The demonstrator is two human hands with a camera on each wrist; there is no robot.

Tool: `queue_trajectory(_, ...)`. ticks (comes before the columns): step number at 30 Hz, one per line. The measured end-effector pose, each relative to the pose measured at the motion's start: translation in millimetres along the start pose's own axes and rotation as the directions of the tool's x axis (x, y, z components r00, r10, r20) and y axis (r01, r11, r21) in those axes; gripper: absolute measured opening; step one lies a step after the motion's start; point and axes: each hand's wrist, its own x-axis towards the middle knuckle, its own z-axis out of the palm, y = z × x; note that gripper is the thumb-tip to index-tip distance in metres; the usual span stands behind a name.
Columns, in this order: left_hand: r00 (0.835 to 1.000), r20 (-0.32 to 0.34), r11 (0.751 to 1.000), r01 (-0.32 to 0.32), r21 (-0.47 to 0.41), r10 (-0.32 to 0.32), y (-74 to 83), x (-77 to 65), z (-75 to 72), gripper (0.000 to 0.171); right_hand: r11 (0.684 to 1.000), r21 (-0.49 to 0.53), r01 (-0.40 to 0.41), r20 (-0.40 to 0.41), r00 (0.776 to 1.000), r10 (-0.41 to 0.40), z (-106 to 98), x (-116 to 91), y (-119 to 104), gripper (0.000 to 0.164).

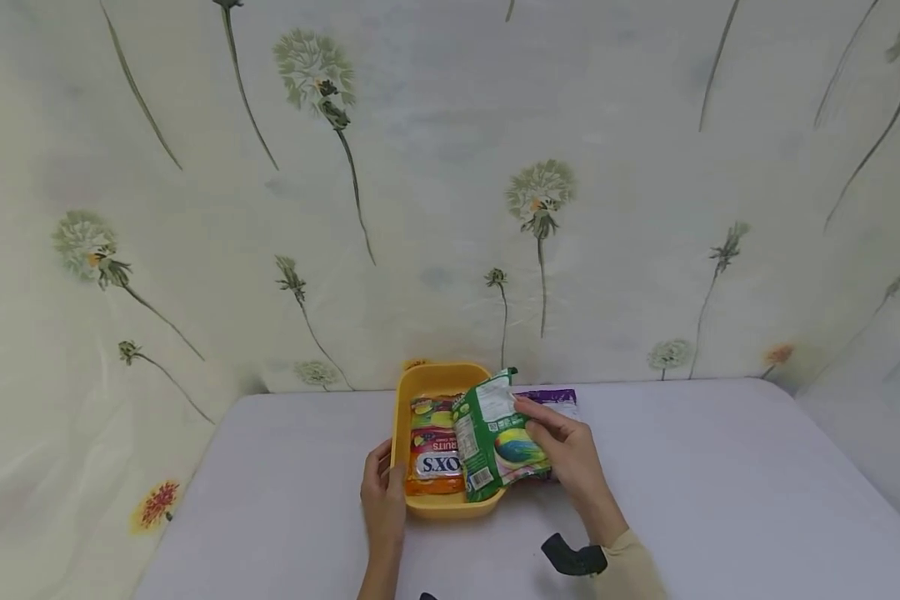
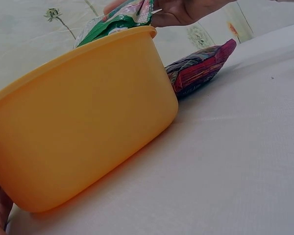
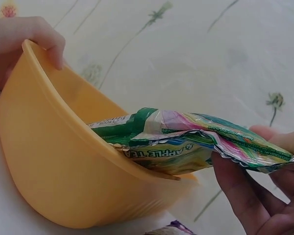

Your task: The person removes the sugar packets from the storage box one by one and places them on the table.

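A yellow plastic tub (image 1: 450, 508) stands on the table, and my left hand (image 1: 384, 504) grips its left side with the fingers bent over the rim. My right hand (image 1: 576, 467) pinches the right edge of a green packet (image 1: 468, 433), held tilted across the tub's right rim. "Apple tea" can be read on this packet in the right wrist view. Inside the tub lies a red and orange Fox's fruit candy bag (image 1: 431, 442), partly covered by the green packet. A purple packet (image 1: 562, 398) lies on the table just right of the tub, mostly hidden behind the right hand and green packet.
The table (image 1: 690, 483) has a white cover. Behind it hangs a pale curtain (image 1: 435, 208) printed with dandelions, close to the tub's far end. A black strap (image 1: 573, 557) sits by the right wrist.
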Motion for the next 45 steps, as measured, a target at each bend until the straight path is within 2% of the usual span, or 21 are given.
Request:
queue_trajectory(2,1.000,-0.004,1.000,-0.008,0.005,0.008,-4.3,2.3,-0.7,0.036,1.000,0.001,0.001,0.001,1.000,-0.001,1.5,0.9,-1.4,0.030)
queue_trajectory(11,1.000,-0.002,1.000,0.010,0.016,-0.010,-2.3,2.8,-0.6,0.036,1.000,0.006,0.000,-0.004,1.000,0.000,2.4,0.2,-3.3,0.030)
queue_trajectory(24,1.000,-0.009,1.000,-0.020,0.022,0.020,-5.4,5.0,0.4,0.036,0.999,0.024,0.022,-0.017,1.000,-0.022,1.3,0.5,-1.9,0.032)
queue_trajectory(37,1.000,-0.012,1.000,0.005,0.011,-0.005,-3.5,2.6,-4.3,0.038,0.999,0.022,-0.026,-0.049,0.998,0.027,-2.0,0.8,2.2,0.031)
queue_trajectory(45,1.000,0.010,1.000,0.007,0.004,-0.007,-1.3,1.8,-1.7,0.038,1.000,0.003,-0.007,-0.064,0.998,0.007,-10.0,-2.0,0.0,0.033)
